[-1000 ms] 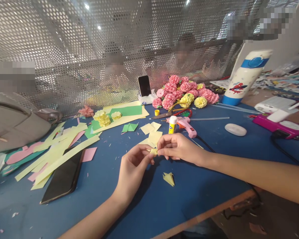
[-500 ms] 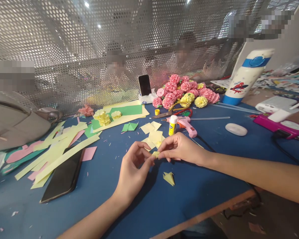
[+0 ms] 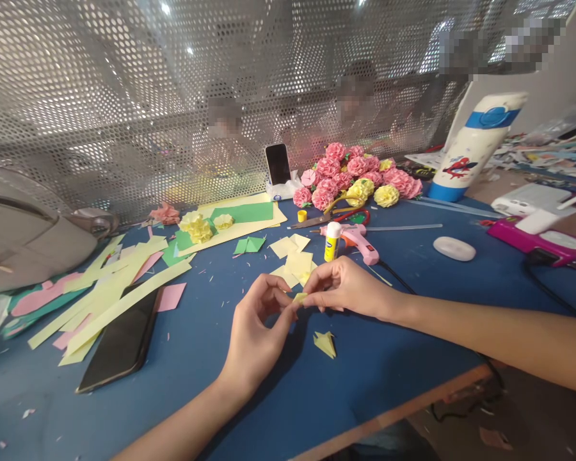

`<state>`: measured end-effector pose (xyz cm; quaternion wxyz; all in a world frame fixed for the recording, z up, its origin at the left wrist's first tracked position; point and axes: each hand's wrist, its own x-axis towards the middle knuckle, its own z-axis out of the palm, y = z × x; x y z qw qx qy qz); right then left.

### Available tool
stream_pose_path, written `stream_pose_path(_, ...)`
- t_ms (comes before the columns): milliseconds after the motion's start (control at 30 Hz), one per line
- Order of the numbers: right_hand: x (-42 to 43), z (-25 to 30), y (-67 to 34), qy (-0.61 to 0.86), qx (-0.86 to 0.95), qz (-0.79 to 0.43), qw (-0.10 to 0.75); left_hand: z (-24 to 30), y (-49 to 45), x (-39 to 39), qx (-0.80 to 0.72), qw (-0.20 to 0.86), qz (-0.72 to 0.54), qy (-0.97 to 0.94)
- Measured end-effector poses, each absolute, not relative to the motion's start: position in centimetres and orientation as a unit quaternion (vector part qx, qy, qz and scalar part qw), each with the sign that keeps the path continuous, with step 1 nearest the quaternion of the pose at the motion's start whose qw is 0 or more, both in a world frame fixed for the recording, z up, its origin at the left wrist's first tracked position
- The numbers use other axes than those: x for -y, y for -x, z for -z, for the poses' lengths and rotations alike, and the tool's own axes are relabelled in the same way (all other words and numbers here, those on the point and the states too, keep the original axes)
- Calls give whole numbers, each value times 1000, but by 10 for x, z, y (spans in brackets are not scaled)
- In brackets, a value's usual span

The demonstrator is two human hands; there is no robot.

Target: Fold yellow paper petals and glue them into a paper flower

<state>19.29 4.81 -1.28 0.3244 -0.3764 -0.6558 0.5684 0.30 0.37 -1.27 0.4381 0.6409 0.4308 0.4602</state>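
Over the blue table [image 3: 196, 358], both my hands pinch one small folded piece of yellow paper [image 3: 299, 298]. My left hand [image 3: 256, 336] holds its left end between thumb and fingertips. My right hand [image 3: 348, 287] grips its right end, fingers curled. A second folded yellow piece [image 3: 326, 344] lies on the table just below my hands. Loose yellow paper squares [image 3: 295, 256] sit right behind them.
A black phone [image 3: 121, 339] lies among yellow and pink paper strips [image 3: 105, 294] at the left. Behind are a glue stick [image 3: 333, 241], pink glue gun [image 3: 360, 242], scissors [image 3: 317, 221], paper flowers [image 3: 355, 176], a propped phone [image 3: 278, 164], a white bottle [image 3: 475, 144]. The table's edge [image 3: 413, 406] runs near right.
My left hand's fingers have opened a little around the paper and both hands have shifted slightly; the yellow piece stays pinched between them.
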Motion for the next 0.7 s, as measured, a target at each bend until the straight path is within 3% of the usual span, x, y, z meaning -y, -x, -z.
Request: stream_pose_path(700,-41,0,-194,349,691,-531,344,10,5,-11,-435,482,-465,-602)
